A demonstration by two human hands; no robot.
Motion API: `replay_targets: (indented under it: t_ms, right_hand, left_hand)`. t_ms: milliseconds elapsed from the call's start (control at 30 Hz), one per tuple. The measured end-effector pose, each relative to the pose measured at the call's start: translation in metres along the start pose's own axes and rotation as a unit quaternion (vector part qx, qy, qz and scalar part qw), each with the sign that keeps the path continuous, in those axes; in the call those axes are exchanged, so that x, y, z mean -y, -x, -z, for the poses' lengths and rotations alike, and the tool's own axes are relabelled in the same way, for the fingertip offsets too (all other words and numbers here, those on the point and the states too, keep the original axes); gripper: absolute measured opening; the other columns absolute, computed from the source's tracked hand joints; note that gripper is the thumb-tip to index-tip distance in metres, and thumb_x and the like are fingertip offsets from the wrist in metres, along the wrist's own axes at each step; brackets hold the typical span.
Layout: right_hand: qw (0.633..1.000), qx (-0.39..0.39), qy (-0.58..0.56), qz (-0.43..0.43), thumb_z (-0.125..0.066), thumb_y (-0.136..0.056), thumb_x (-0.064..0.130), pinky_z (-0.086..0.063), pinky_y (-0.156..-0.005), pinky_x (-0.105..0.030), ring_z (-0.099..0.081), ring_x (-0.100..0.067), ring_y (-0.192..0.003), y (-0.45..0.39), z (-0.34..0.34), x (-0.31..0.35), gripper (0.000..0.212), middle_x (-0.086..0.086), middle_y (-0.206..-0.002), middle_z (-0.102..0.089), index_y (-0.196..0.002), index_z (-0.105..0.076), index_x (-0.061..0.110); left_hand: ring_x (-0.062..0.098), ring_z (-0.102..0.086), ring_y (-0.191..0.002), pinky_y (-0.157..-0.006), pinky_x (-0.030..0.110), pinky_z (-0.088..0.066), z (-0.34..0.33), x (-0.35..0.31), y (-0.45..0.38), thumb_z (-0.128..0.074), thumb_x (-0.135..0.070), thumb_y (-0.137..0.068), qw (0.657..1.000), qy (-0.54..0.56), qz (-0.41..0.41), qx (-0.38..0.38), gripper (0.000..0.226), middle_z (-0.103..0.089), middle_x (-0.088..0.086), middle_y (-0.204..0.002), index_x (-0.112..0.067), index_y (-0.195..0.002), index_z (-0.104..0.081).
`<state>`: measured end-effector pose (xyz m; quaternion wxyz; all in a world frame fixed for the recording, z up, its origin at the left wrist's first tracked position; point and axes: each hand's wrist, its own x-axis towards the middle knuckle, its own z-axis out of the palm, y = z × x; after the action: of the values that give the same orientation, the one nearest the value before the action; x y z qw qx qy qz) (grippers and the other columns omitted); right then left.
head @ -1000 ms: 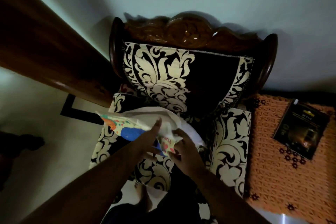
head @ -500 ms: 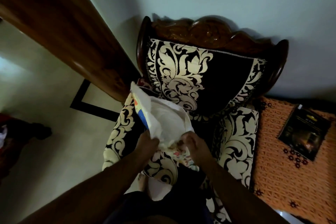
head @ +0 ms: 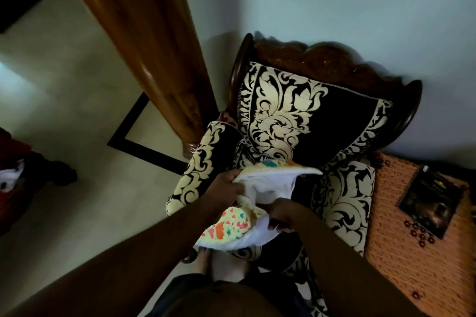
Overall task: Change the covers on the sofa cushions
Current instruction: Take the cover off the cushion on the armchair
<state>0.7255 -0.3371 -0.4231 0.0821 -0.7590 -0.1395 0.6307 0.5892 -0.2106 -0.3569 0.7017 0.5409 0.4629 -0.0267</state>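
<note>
Dim light hides most finger detail. The left hand (head: 226, 188) grips the cover (head: 268, 183) at its open edge; the right hand (head: 282, 213) pinches the white fabric lower down, fingers curled. The cover hangs above the seat of the sofa (head: 283, 116), its patterned side partly folded under. A wooden post (head: 144, 41), pale floor (head: 64, 90) and orange mat (head: 401, 252) surround it.
</note>
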Motion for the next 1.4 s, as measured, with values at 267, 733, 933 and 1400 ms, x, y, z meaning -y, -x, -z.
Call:
replay_targets:
  t_ms: [267, 733, 933, 1400]
  right_hand:
    - [0.979, -0.158, 0.032, 0.122, -0.065, -0.092, 0.027, -0.049, -0.056, -0.019, -0.062, -0.01, -0.058, 0.018, -0.043, 0.034, 0.01, -0.001, -0.078, -0.066, -0.089, -0.066, 0.017]
    - [0.943, -0.214, -0.136, 0.216, -0.067, -0.095, 0.023, -0.05, -0.067, -0.036, -0.062, -0.025, -0.073, 0.087, 0.002, 0.067, 0.028, -0.022, -0.089, -0.068, -0.096, -0.067, -0.005]
    - [0.917, -0.265, 0.071, 0.289, -0.06, -0.091, 0.048, -0.051, -0.077, -0.042, -0.065, -0.019, -0.079, 0.112, 0.008, 0.075, 0.043, -0.008, -0.083, -0.068, -0.085, -0.064, 0.005]
    - [0.621, -0.349, 0.48, 0.512, -0.058, -0.087, 0.038, -0.046, -0.07, -0.037, -0.058, -0.02, -0.087, 0.165, 0.015, 0.084, 0.016, 0.004, -0.079, -0.06, -0.081, -0.058, 0.024]
  left_hand:
    - [0.015, -0.064, -0.11, -0.094, 0.038, -0.055, 0.052, 0.01, 0.023, -0.074, -0.056, -0.069, 0.987, -0.122, -0.087, -0.059, 0.082, -0.064, -0.002, -0.131, -0.026, -0.142, -0.049]
    - [0.028, -0.067, -0.107, -0.08, 0.033, -0.051, 0.13, 0.039, 0.024, -0.058, -0.056, -0.091, 0.871, -0.46, -0.02, -0.173, 0.036, -0.071, 0.004, -0.113, -0.025, -0.106, -0.065]
    - [0.034, -0.044, -0.137, -0.107, 0.041, -0.042, 0.12, -0.001, 0.006, -0.072, -0.049, -0.081, 0.913, -0.377, -0.117, -0.107, 0.09, -0.041, 0.012, -0.153, -0.024, -0.155, -0.028]
    - [0.037, -0.055, -0.123, -0.096, 0.038, -0.048, 0.097, -0.109, -0.022, -0.07, -0.062, -0.08, 0.954, -0.199, -0.115, -0.192, 0.086, -0.052, 0.014, -0.14, -0.016, -0.147, -0.043]
